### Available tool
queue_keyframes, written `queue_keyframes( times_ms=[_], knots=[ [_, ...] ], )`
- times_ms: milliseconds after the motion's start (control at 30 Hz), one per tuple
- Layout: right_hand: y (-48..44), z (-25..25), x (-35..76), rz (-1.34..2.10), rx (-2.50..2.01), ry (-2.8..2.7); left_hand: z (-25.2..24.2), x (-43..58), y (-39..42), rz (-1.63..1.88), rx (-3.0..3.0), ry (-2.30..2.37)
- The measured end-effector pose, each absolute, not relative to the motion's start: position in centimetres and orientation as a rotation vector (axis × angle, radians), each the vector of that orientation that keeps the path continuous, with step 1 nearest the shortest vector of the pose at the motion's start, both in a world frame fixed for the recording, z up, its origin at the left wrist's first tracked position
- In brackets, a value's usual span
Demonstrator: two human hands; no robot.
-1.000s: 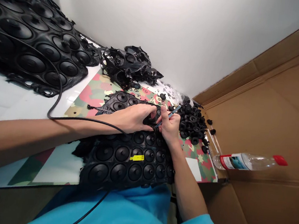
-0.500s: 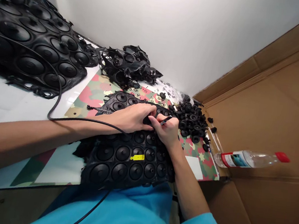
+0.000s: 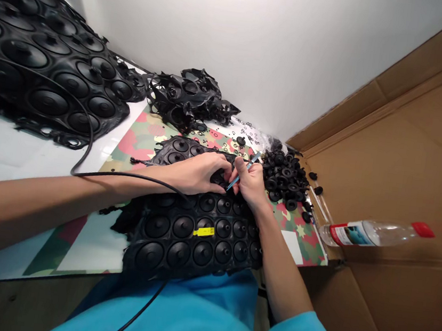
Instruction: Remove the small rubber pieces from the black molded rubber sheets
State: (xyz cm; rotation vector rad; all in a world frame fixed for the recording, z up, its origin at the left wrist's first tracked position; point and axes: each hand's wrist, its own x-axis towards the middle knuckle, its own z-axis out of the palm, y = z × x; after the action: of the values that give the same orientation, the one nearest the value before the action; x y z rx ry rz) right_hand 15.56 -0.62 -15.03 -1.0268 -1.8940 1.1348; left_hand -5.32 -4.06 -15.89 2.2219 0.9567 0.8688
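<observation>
A black rubber sheet (image 3: 191, 240) of moulded round caps lies over the table's near edge, a yellow tag (image 3: 203, 231) on it. My left hand (image 3: 206, 173) rests on its upper part, thumb and fingers curled and closed on a piece of the rubber. Just to the right, my right hand (image 3: 249, 182) grips slim metal tweezers (image 3: 253, 160) like a pen, tips pointing down beside the left fingertips. Exactly what the tips touch is hidden between the hands.
Loose black rubber caps (image 3: 286, 176) are heaped at right, with small rings (image 3: 249, 131) scattered behind. Torn rubber scrap (image 3: 191, 100) lies at the back and a bigger moulded sheet (image 3: 51, 69) at left. A cable (image 3: 123, 174) crosses my left forearm. A bottle (image 3: 377, 234) stands by cardboard (image 3: 405, 172).
My right hand has turned the tweezers more upright, their tips now lower by the left fingertips. The left hand stays at almost the same place; the whole view has shifted slightly.
</observation>
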Motion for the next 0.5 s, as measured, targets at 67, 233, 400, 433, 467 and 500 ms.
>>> queue_keyframes(
  times_ms=[67, 233, 400, 433, 467, 500],
  knots=[
    [-0.62, -14.92, 15.5, 1.155, -1.035, -1.87, -15.93, -5.33, -4.02, 0.861, 2.229, 0.946],
    [-0.61, -14.8, 15.25, 1.222, -1.064, -1.798, -15.9, -5.25, -4.03, 0.847, 2.224, 0.948],
    [-0.47, -15.01, 15.21, 1.277, -1.087, -1.691, -15.87, -5.13, -4.2, 0.856, 2.247, 0.955],
    [-0.46, -15.05, 15.21, 1.277, -1.097, -1.67, -15.88, -5.12, -4.21, 0.854, 2.254, 0.956],
    [-0.46, -15.07, 15.21, 1.264, -1.107, -1.662, -15.89, -5.12, -4.22, 0.849, 2.258, 0.958],
    [-0.47, -15.07, 15.21, 1.241, -1.116, -1.674, -15.91, -5.13, -4.22, 0.841, 2.258, 0.962]
  ],
)
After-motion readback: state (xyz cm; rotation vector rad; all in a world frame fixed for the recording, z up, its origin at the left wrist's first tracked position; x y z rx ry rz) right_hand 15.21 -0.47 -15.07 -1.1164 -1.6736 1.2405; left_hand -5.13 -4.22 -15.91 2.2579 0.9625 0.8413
